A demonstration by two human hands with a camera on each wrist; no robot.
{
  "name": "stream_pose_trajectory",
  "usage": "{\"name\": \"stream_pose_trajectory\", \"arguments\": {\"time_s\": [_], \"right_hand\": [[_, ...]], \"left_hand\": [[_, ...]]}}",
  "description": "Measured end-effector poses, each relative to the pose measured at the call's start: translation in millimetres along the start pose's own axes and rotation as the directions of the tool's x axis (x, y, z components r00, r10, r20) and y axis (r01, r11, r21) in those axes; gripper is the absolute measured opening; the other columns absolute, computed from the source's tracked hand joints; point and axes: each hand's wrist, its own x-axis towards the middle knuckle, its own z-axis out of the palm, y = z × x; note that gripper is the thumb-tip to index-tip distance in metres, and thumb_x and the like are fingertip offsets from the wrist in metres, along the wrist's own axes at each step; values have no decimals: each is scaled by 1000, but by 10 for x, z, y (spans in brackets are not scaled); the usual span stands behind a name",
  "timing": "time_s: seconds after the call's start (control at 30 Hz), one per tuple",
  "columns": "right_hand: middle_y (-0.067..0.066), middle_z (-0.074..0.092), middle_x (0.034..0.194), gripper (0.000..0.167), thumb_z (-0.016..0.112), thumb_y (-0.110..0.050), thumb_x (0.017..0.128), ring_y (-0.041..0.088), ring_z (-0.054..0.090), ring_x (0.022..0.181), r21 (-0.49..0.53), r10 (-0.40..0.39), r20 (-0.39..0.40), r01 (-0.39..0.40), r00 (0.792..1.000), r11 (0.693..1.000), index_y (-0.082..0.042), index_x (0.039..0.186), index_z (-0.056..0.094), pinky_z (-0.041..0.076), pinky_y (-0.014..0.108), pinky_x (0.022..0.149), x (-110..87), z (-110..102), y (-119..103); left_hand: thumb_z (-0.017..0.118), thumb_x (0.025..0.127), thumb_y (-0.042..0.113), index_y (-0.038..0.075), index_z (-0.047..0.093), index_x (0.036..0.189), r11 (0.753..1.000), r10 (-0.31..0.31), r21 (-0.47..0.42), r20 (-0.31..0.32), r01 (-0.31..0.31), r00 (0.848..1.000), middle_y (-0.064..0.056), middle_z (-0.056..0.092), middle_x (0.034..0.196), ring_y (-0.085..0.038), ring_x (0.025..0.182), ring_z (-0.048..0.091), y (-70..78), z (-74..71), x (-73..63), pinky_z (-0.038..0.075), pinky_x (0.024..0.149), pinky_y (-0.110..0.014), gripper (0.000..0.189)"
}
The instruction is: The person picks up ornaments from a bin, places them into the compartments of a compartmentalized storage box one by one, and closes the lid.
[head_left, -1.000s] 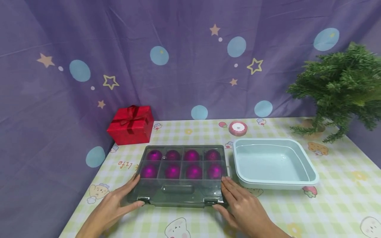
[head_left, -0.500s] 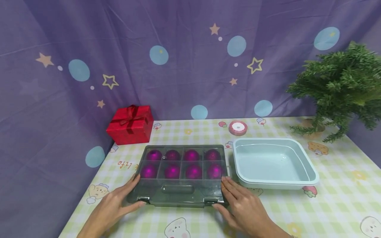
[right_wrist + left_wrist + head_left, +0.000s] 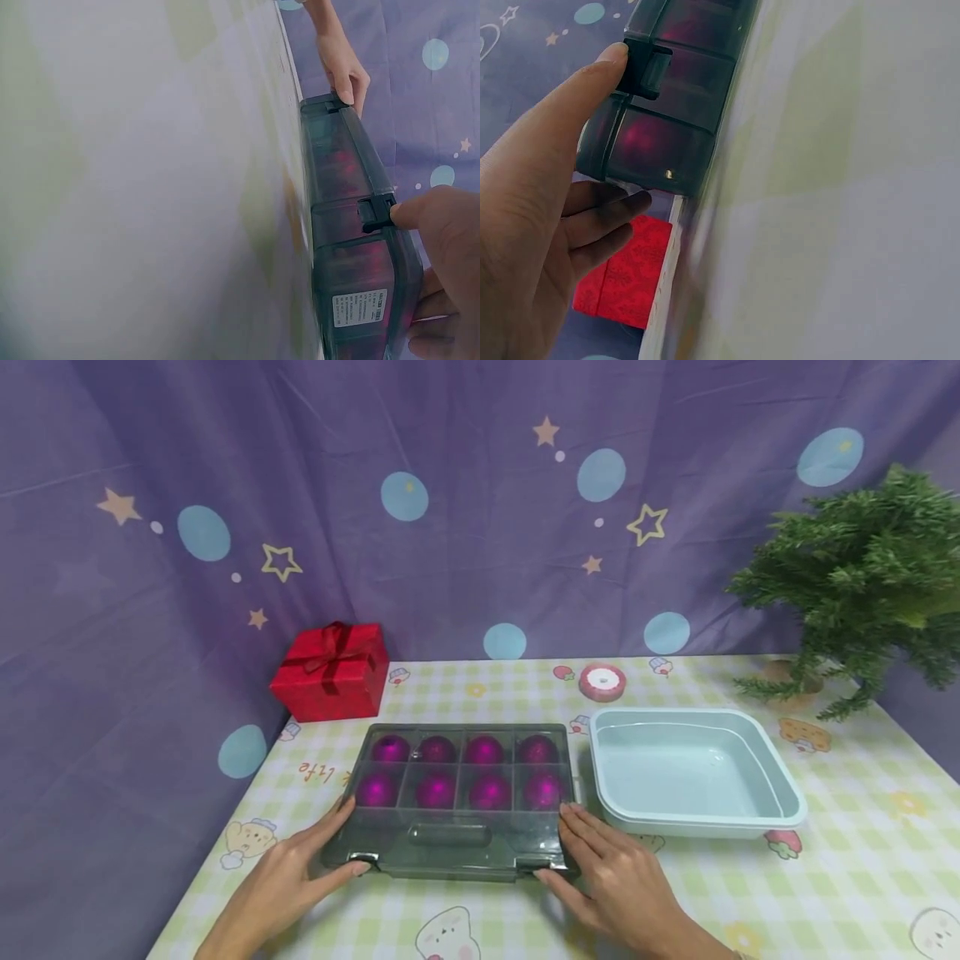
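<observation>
A dark translucent plastic storage box (image 3: 450, 837) lies on the table with its lid down. Several shiny purple ball ornaments (image 3: 437, 791) show through the lid, each in its own compartment. My left hand (image 3: 288, 877) grips the box's front left corner. Its thumb is on the left latch (image 3: 645, 69), and its fingers lie along the side. The front right corner is held by my right hand (image 3: 618, 881). In the right wrist view its thumb presses at the right latch (image 3: 375, 214), the fingers partly hidden behind the side wall. A white label (image 3: 360, 307) is on the box's front.
To the right of the box stands a pale blue plastic basin (image 3: 701, 825). A ribbon spool (image 3: 602, 683) lies behind it. A red gift box (image 3: 330, 681) sits at the back left, and a small artificial tree (image 3: 862, 577) at the right. A purple curtain (image 3: 465, 568) hangs behind.
The head view has shifted very slightly. Both hands and the storage box stay in nearly the same place, with the thumbs still at the latches.
</observation>
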Motion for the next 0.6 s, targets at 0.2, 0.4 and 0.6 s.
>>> {"name": "stream_pose_trajectory", "arguments": {"time_s": [0.2,0.4,0.6], "right_hand": [[21,72,119,69,52,-57,105,36,73,102,57,28,4,-28,1000,998,8,107,77,65,46,74,-31,-3,28],[18,70,124,64,56,-54,105,34,69,109,124,53,26,-56,998,991,7,111,75,65,47,80,-62,-25,52],[15,66,128,57,59,-51,104,32,67,112,163,73,61,-82,995,983,3,114,74,64,47,83,-68,-62,61]], "left_hand": [[82,88,50,30,44,160,992,-74,-102,37,77,997,-19,62,140,-22,81,69,-28,-9,7,57,91,-62,84],[83,86,50,29,45,159,983,-104,-146,39,108,994,-23,63,137,-24,95,69,-6,-34,23,57,90,-60,85],[84,84,51,29,49,156,984,-92,-153,27,95,995,-20,56,147,-26,87,69,-6,-58,22,56,92,-62,83]]}}
